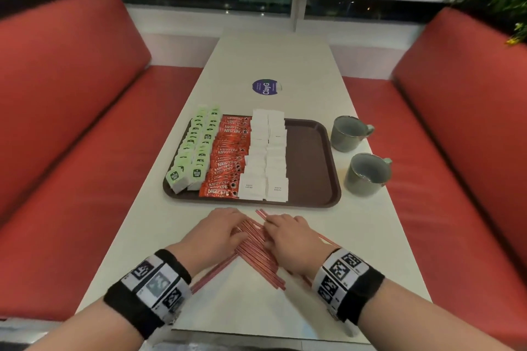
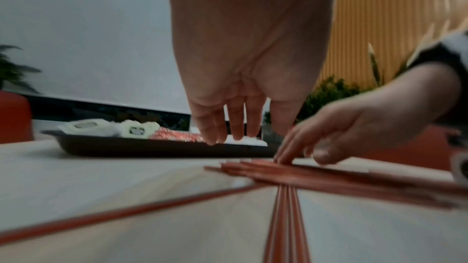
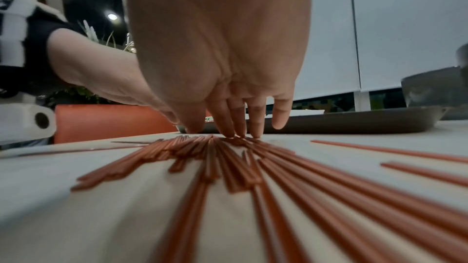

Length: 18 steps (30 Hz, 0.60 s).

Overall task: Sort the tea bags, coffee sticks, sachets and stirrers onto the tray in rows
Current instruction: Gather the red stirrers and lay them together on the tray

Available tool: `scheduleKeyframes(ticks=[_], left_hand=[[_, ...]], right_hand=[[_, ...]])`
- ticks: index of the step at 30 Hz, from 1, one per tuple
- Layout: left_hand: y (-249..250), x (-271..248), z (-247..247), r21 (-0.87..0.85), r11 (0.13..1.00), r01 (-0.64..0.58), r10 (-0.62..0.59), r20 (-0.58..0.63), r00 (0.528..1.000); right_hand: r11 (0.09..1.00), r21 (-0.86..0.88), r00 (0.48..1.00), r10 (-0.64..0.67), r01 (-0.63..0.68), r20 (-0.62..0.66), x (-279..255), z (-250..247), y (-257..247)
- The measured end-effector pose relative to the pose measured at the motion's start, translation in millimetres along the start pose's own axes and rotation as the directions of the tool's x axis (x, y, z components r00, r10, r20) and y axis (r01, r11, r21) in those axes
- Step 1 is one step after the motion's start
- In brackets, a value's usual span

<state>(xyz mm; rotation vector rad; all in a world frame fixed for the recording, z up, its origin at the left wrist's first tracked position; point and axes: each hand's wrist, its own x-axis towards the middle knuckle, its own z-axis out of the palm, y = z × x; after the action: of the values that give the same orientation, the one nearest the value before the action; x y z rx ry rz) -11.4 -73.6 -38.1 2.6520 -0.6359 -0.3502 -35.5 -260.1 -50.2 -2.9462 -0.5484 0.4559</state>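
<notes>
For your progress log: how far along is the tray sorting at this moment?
Done: tea bags, coffee sticks and sugar sachets lie in rows on the tray. In hand: left hand and right hand press on the stirrers, crossed on the table. Left: lining them up on the tray's bare right side.

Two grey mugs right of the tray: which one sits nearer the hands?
The near mug, level with the tray's front right corner. The far mug sits beyond it. Both hands, left and right, rest on the stirrers.
</notes>
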Motion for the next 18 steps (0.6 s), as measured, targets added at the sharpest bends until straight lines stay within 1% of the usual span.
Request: scheduleKeyframes(ticks=[1,2,3,5,7,9,10,12,13,15,16,17,18], left_hand=[[-2,-10,-6,-0.015,0.999,0.045,-0.046,-0.022,0.999],[-6,-22,-10,-0.012,0.995,0.102,-0.103,-0.012,0.995],[-10,-35,-14,0.012,0.987,0.161,-0.161,0.033,0.986],[-22,-57,-16,0.094,0.966,0.241,-0.253,0.141,0.957],[-32,-68,-12,0.137,0.952,0.274,-0.297,0.199,0.934],[-35,-69,-7,0.126,0.95,0.285,-0.304,0.183,0.935],[-36,-67,-3,0.117,0.952,0.282,-0.298,0.16,0.941],[-31,-62,3,0.107,0.955,0.275,-0.288,0.135,0.948],[-30,-60,8,0.1,0.958,0.268,-0.28,0.128,0.952],[-27,-56,16,0.084,0.966,0.244,-0.253,0.118,0.96],[-26,-54,17,0.074,0.969,0.235,-0.242,0.112,0.964],[-25,-51,18,0.066,0.972,0.227,-0.233,0.105,0.967],[-23,-49,18,0.063,0.974,0.215,-0.221,0.099,0.97]], right_hand=[[0.999,0.047,1.0,0.01,-0.011,0.007,0,-1,1],[0.996,0.09,1.0,0.023,-0.024,0.021,0,-1,2],[0.994,0.109,0.999,0.024,-0.029,0.043,1,-1,2],[0.997,0.082,0.993,-0.008,-0.001,0.115,3,-1,0],[0.996,0.074,0.983,-0.066,0.054,0.171,5,-1,-5],[0.991,0.115,0.982,-0.082,0.063,0.169,1,-8,-8],[0.99,0.142,0.988,-0.047,0.026,0.149,-4,-14,-8],[0.98,0.156,0.984,0.105,-0.127,0.145,-19,-25,1],[0.965,0.135,0.964,0.202,-0.226,0.173,-29,-27,9],[0.915,0.073,0.894,0.368,-0.398,0.256,-51,-22,24],[0.893,0.049,0.862,0.417,-0.448,0.29,-60,-16,29],[0.88,0.033,0.842,0.442,-0.474,0.309,-66,-10,32],[0.877,0.025,0.836,0.449,-0.48,0.315,-69,-3,33]])
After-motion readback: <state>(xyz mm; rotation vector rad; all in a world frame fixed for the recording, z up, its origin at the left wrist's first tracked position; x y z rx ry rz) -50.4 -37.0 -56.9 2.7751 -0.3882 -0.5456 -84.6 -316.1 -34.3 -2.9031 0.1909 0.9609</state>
